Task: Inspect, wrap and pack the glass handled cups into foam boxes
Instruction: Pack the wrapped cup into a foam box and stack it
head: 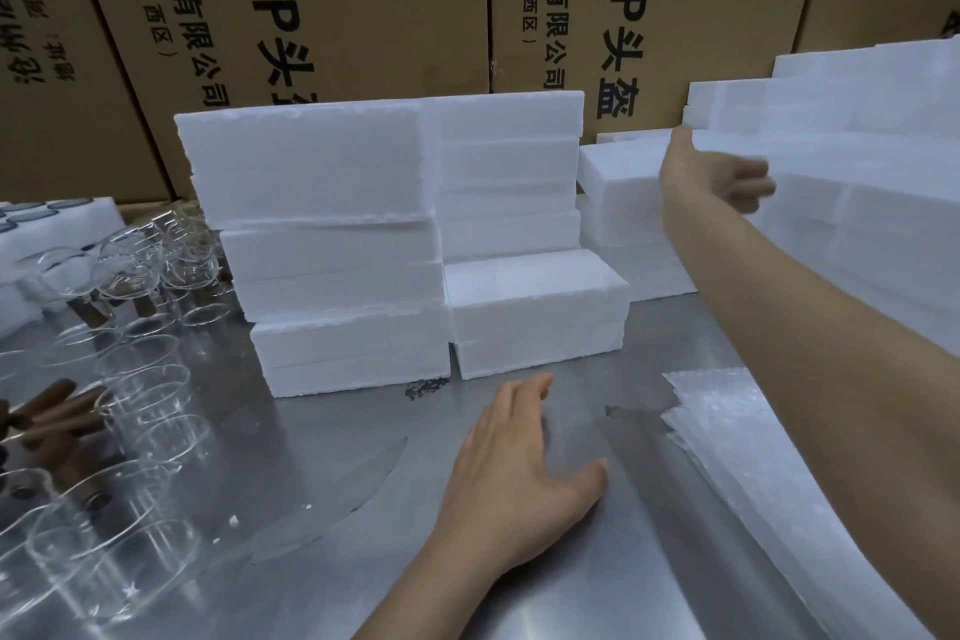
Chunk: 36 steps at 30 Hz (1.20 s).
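Note:
Several clear glass cups (150, 411) with brown handles stand crowded on the left of the steel table (332, 437). White foam boxes (332, 234) are stacked at the middle back, with a lower stack (535, 312) beside them. My left hand (519, 478) hovers flat over the table's middle, fingers apart, holding nothing. My right hand (722, 177) is stretched out to the far right, fingers spread, at the foam boxes (831, 161) piled there; it is blurred and I cannot tell whether it touches them.
A pile of bubble wrap sheets (737, 442) lies on the right of the table under my right forearm. Tall cardboard cartons (363, 0) form a wall behind the table. A foam tray (57, 213) with cups sits at the far left.

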Motion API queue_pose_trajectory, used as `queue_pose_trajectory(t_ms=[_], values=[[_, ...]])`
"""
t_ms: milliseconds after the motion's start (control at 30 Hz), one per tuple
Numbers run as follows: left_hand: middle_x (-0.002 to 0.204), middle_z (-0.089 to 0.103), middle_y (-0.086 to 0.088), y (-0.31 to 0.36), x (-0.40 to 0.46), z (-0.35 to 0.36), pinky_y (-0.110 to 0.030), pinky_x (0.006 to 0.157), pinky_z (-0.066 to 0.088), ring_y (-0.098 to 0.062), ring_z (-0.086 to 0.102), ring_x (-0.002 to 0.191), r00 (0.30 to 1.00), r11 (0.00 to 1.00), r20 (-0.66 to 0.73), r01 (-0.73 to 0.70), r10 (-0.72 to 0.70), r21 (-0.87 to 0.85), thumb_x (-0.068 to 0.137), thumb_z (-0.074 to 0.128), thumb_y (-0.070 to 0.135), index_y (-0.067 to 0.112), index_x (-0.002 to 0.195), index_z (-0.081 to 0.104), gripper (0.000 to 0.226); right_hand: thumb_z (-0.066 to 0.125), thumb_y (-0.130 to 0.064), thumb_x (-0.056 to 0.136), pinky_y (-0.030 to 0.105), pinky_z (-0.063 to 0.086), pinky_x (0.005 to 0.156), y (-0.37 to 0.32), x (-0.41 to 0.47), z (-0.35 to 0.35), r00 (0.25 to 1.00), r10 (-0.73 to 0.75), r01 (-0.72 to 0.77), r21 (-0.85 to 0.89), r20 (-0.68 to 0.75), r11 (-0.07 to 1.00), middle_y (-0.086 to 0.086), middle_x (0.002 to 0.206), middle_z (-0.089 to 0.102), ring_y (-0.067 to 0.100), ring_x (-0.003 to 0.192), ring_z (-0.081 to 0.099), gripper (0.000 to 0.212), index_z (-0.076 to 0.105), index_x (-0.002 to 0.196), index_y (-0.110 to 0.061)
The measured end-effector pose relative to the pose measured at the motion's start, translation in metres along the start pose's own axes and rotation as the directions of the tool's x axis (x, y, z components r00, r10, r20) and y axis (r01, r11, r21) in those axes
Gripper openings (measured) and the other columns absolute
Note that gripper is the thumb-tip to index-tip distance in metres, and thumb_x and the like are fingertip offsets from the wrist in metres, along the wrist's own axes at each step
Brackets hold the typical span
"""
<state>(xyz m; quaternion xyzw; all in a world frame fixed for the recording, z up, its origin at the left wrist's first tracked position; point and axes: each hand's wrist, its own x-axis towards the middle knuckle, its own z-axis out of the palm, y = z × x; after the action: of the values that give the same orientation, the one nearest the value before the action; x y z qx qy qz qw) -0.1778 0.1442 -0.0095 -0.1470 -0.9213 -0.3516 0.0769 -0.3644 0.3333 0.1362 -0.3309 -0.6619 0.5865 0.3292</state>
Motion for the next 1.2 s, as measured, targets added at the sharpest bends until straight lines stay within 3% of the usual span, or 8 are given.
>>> queue_pose_trajectory(t_ms=[100, 267, 667, 767, 833, 900, 1033, 1200], values=[[0.136, 0.030, 0.023, 0.000, -0.001, 0.000, -0.026, 0.108, 0.030, -0.001, 0.033, 0.129, 1.000, 1.000, -0.003, -0.011, 0.011, 0.007, 0.080, 0.059, 0.057, 0.039, 0.142, 0.020, 0.076, 0.046, -0.033, 0.091, 0.038, 0.032, 0.103, -0.005, 0.004, 0.009, 0.827, -0.555, 0.556, -0.283, 0.090, 0.782, 0.009, 0.139, 0.044, 0.029, 0.125, 0.041, 0.045, 0.049, 0.132, -0.015], [0.134, 0.029, 0.027, -0.001, -0.001, 0.000, -0.024, 0.108, 0.029, 0.003, 0.033, 0.128, 1.000, 1.000, -0.014, -0.014, 0.014, 0.003, 0.078, 0.059, 0.058, 0.040, 0.142, 0.020, 0.077, 0.026, -0.030, 0.096, 0.051, 0.007, 0.114, 0.005, 0.016, 0.023, 0.658, -0.476, 0.753, -0.523, 0.584, 0.400, 0.011, 0.125, 0.059, 0.030, 0.122, 0.046, 0.043, 0.059, 0.123, -0.023], [0.136, 0.028, 0.028, 0.000, -0.002, 0.000, -0.024, 0.106, 0.030, 0.003, 0.032, 0.128, 1.000, 1.000, -0.009, -0.006, 0.006, 0.020, 0.079, 0.059, 0.057, 0.042, 0.141, 0.019, 0.076, 0.019, -0.042, 0.099, 0.055, -0.003, 0.113, 0.007, 0.028, 0.021, 0.633, -0.428, 0.774, -0.524, 0.645, 0.355, 0.010, 0.141, 0.046, 0.029, 0.137, 0.030, 0.049, 0.046, 0.135, -0.025], [0.137, 0.028, 0.027, 0.000, -0.002, 0.000, -0.026, 0.108, 0.030, 0.002, 0.032, 0.129, 1.000, 1.000, 0.000, -0.002, 0.002, 0.014, 0.079, 0.059, 0.056, 0.041, 0.142, 0.019, 0.076, 0.035, -0.043, 0.096, 0.048, 0.011, 0.113, 0.016, 0.024, 0.013, 0.618, -0.683, 0.786, -0.334, 0.389, 0.521, 0.002, 0.147, 0.039, 0.024, 0.140, 0.022, 0.048, 0.046, 0.136, -0.018], [0.137, 0.028, 0.027, 0.000, -0.002, -0.001, -0.026, 0.108, 0.030, 0.002, 0.032, 0.129, 1.000, 1.000, 0.002, -0.005, 0.005, 0.013, 0.079, 0.059, 0.057, 0.041, 0.142, 0.019, 0.076, 0.043, -0.039, 0.093, 0.039, 0.029, 0.106, 0.023, 0.016, 0.005, 0.729, -0.684, 0.678, -0.157, 0.020, 0.718, 0.006, 0.140, 0.044, 0.025, 0.131, 0.034, 0.046, 0.048, 0.132, -0.014], [0.138, 0.028, 0.027, 0.001, -0.001, -0.001, -0.025, 0.107, 0.030, 0.002, 0.033, 0.129, 1.000, 1.000, 0.005, -0.004, 0.004, 0.014, 0.080, 0.059, 0.057, 0.042, 0.142, 0.019, 0.076, 0.047, -0.035, 0.092, 0.032, 0.036, 0.097, 0.032, 0.013, -0.002, 0.920, -0.359, 0.375, 0.085, -0.159, 0.923, 0.009, 0.141, 0.038, 0.025, 0.127, 0.036, 0.048, 0.043, 0.133, -0.012], [0.139, 0.028, 0.025, 0.001, -0.001, -0.002, -0.026, 0.108, 0.031, 0.001, 0.033, 0.129, 1.000, 1.000, 0.011, -0.003, 0.002, 0.014, 0.080, 0.060, 0.056, 0.040, 0.142, 0.018, 0.077, 0.038, -0.031, 0.093, 0.033, 0.039, 0.094, 0.065, 0.022, -0.010, 0.968, 0.175, -0.225, 0.324, 0.178, 0.919, 0.010, 0.126, 0.046, 0.029, 0.109, 0.048, 0.052, 0.037, 0.139, -0.008], [0.137, 0.028, 0.026, 0.000, -0.002, -0.002, -0.025, 0.106, 0.031, 0.002, 0.033, 0.128, 1.000, 1.000, 0.004, -0.012, 0.012, 0.019, 0.080, 0.059, 0.057, 0.041, 0.142, 0.018, 0.076, 0.055, -0.026, 0.084, 0.033, 0.040, 0.069, 0.083, 0.022, -0.009, 0.916, 0.260, -0.351, 0.299, 0.305, 0.887, 0.008, 0.101, 0.046, 0.017, 0.070, 0.044, 0.046, 0.045, 0.126, -0.009]])
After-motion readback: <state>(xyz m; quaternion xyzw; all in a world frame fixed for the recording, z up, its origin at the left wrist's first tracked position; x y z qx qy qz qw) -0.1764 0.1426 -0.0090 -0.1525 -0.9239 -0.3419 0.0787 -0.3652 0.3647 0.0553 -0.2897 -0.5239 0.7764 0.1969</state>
